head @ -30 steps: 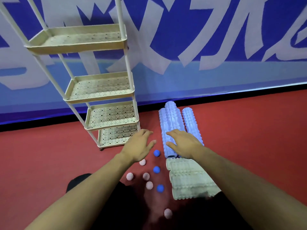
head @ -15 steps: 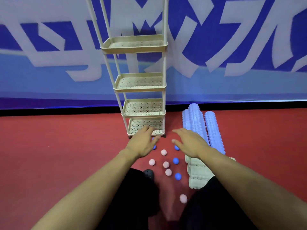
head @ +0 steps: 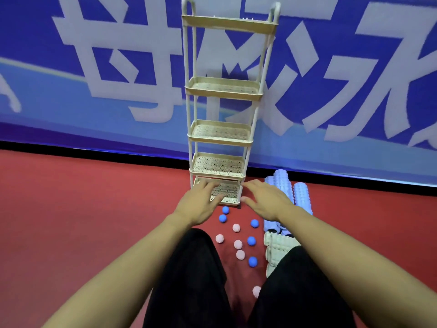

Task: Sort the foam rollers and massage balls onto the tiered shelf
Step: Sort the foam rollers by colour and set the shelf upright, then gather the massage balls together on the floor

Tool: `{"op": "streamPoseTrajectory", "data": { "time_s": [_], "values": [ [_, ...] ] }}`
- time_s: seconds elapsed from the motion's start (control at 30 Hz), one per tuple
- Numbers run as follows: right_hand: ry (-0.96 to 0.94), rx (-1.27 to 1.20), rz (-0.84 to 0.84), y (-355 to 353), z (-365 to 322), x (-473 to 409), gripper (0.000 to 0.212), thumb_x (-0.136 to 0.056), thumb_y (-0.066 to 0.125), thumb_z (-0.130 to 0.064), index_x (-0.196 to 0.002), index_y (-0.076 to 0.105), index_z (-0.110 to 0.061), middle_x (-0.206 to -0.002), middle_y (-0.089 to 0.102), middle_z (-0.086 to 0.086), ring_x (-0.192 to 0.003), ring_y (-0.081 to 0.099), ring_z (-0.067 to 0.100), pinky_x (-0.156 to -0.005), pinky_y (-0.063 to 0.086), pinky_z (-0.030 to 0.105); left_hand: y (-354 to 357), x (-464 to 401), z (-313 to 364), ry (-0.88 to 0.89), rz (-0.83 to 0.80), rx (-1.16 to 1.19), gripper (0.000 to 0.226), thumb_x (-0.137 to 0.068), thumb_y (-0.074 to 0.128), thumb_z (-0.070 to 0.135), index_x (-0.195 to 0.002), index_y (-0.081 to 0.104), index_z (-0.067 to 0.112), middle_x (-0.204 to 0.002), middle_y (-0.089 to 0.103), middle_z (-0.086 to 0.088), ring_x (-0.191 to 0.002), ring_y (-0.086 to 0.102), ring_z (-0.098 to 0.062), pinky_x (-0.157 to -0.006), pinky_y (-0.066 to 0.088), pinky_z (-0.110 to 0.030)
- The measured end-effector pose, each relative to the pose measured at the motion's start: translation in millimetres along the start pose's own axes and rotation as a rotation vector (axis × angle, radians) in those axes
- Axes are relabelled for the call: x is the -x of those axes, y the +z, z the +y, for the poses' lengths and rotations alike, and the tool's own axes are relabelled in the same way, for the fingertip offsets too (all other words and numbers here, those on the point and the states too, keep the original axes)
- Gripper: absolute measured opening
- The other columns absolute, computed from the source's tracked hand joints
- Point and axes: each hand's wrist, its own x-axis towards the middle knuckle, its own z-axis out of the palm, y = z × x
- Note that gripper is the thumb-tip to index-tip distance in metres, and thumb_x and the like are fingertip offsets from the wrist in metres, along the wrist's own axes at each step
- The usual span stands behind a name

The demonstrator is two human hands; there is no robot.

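Both hands empty, fingers spread: left hand [head: 197, 204] and right hand [head: 267, 201] flank tiered shelf [head: 218, 170] bottom tier. Blue rollers [head: 287, 189] just beyond right hand, long axes pointing away; massage balls [head: 237, 243] on floor between forearms, nearer body.

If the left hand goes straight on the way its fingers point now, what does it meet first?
Probably the bottom tray of the tiered shelf: the left hand already overlaps its front edge, though actual contact is unclear.
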Motion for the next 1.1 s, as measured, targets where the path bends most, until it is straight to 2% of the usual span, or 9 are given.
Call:
{"op": "streamPoseTrajectory", "data": {
  "time_s": [0.13,0.3,0.47,0.67,0.73,0.83,0.93,1.03,1.1],
  "values": [
    [-0.013,0.007,-0.011,-1.5,-3.0,-24.4,0.056,-0.103,0.042,-0.050,-0.154,0.035,-0.026,-0.154,0.042,-0.001,-0.133,0.048,0.028,-0.107,0.041,0.043,5.0,-8.1,-18.2,-0.052,-0.011,0.031,0.051,-0.103,0.045,0.050,-0.146,0.047,0.023,-0.147,0.047,0.000,-0.126,0.054,-0.022,-0.106,0.043,-0.040],
    [-0.042,0.004,-0.085,45.9,17.7,-58.3,0.054,-0.103,0.044,-0.049,-0.152,0.037,-0.027,-0.151,0.045,-0.001,-0.130,0.049,0.027,-0.106,0.041,0.041,49.9,-29.5,-50.6,-0.083,-0.080,0.022,0.050,-0.103,0.046,0.049,-0.145,0.047,0.022,-0.144,0.049,0.000,-0.131,0.049,-0.024,-0.108,0.042,-0.043],
    [-0.034,-0.058,-0.259,153.4,65.4,-117.9,0.054,-0.102,0.045,-0.050,-0.150,0.040,-0.028,-0.145,0.048,0.001,-0.126,0.053,0.029,-0.103,0.042,0.042,141.4,-55.5,-114.5,-0.193,-0.249,0.030,0.053,-0.102,0.042,0.053,-0.145,0.047,0.022,-0.141,0.050,-0.001,-0.128,0.052,-0.025,-0.109,0.042,-0.044],
    [-0.016,-0.191,-0.522,320.4,109.7,-144.3,0.059,-0.099,0.049,-0.052,-0.152,0.038,-0.030,-0.153,0.042,-0.004,-0.135,0.048,0.025,-0.108,0.043,0.039,274.9,-45.9,-191.2,-0.313,-0.575,0.020,0.080,-0.088,0.019,0.068,-0.146,0.047,0.020,-0.142,0.049,-0.003,-0.129,0.051,-0.029,-0.106,0.044,-0.044],
    [0.006,-0.210,-0.607,370.5,120.7,-128.3,0.059,-0.098,0.051,-0.053,-0.151,0.038,-0.031,-0.155,0.039,-0.005,-0.138,0.047,0.024,-0.109,0.043,0.041,309.8,-32.7,-204.1,-0.355,-0.689,0.010,0.075,-0.092,0.027,0.065,-0.148,0.045,0.018,-0.143,0.047,-0.005,-0.130,0.051,-0.031,-0.107,0.043,-0.043],
    [0.058,-0.221,-0.712,433.3,134.4,-93.3,0.062,-0.095,0.054,-0.056,-0.149,0.041,-0.029,-0.151,0.043,-0.004,-0.137,0.047,0.024,-0.110,0.042,0.042,352.2,-3.5,-218.9,-0.399,-0.777,0.000,0.053,-0.104,0.047,0.042,-0.150,0.042,0.018,-0.143,0.046,-0.008,-0.130,0.050,-0.033,-0.109,0.039,-0.038],
    [0.127,-0.224,-0.761,479.4,145.8,-56.8,0.066,-0.092,0.059,-0.058,-0.148,0.043,-0.028,-0.147,0.046,-0.002,-0.136,0.047,0.026,-0.111,0.041,0.042,380.1,36.1,-237.5,-0.472,-0.829,-0.016,0.059,-0.102,0.052,0.041,-0.155,0.035,0.018,-0.148,0.044,-0.011,-0.133,0.047,-0.035,-0.112,0.035,-0.037],
    [0.208,-0.231,-0.794,512.2,153.0,-26.4,0.066,-0.091,0.063,-0.054,-0.148,0.045,-0.028,-0.145,0.047,-0.001,-0.132,0.047,0.026,-0.112,0.038,0.038,396.1,81.0,-262.1,-0.709,-0.819,-0.104,0.068,-0.099,0.056,0.043,-0.157,0.026,0.023,-0.151,0.037,-0.009,-0.135,0.039,-0.035,-0.108,0.041,-0.045],
    [0.231,-0.239,-0.801,529.3,154.9,-13.2,0.065,-0.090,0.066,-0.049,-0.147,0.045,-0.026,-0.142,0.046,0.000,-0.129,0.049,0.026,-0.110,0.039,0.037,402.5,107.3,-275.8,-0.890,-0.790,-0.163,0.066,-0.096,0.059,0.040,-0.152,0.029,0.021,-0.147,0.034,-0.012,-0.133,0.036,-0.037,-0.104,0.045,-0.049]
  ]
}}
